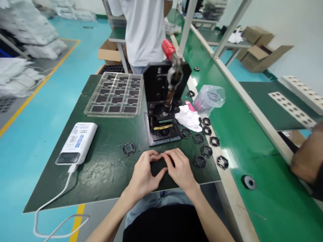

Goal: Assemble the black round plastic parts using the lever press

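Near the table's front edge, my left hand [145, 170] and my right hand [179, 169] meet with fingertips closed around a small black plastic part [162, 163]. Fingers cover most of it, so its full shape is hidden. Just beyond my hands stands a black toggle-clamp press fixture [168, 90] with a red handle [168, 48]. In its base, a yellow strip [163, 127] lies across the nest. One black ring-shaped part [129, 148] rests left of my hands, and several similar black round parts [200, 162] lie to the right.
A clear compartment tray [114, 94] of dark rectangular pieces sits at the back left. A white power bank [77, 143] trails a cable [54, 198]. White tissue [188, 118] and a plastic bag [209, 99] lie beside the fixture. Another person [146, 30] stands behind the table; someone's arm [308, 156] shows at right.
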`<state>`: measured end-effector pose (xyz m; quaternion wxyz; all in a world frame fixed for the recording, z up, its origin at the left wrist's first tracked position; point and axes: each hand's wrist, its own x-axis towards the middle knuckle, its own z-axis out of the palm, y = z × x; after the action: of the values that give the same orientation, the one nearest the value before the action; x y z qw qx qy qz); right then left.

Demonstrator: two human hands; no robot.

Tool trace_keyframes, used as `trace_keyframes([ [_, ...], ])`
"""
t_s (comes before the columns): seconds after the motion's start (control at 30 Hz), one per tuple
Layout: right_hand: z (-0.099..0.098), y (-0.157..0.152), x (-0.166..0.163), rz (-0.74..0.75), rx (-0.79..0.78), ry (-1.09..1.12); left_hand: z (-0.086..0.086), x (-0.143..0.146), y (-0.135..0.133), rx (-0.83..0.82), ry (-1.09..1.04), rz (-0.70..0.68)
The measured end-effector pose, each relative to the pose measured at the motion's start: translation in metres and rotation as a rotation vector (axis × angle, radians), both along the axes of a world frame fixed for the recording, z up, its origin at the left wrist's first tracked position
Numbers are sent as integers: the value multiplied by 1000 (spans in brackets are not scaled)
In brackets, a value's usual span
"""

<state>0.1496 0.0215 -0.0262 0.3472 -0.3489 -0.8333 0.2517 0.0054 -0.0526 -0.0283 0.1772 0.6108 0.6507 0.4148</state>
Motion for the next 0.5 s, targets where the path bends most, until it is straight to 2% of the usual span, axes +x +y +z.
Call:
trace_keyframes([
  [0.1, 11, -11, 14, -41, -91, 47, 0, -1, 1, -43, 20, -17],
  [0.2, 39, -37, 60, -114, -46, 44, 3, 0, 4, -56, 45, 6],
  [0.27, 59, -58, 107, -292, 94, 17, 4, 2, 8, -53, 52, 25],
  [0.33, 72, -75, 163, -627, 273, -28, 5, 2, 12, -53, 38, 28],
  [0.4, 70, -82, 218, -962, 332, -127, 5, 3, 16, -80, 13, 33],
  [0.43, 64, -81, 243, -1043, 284, -195, 4, 3, 17, -101, 2, 40],
  [0.5, 45, -73, 279, -990, 128, -274, 3, 2, 18, -123, -2, 39],
])
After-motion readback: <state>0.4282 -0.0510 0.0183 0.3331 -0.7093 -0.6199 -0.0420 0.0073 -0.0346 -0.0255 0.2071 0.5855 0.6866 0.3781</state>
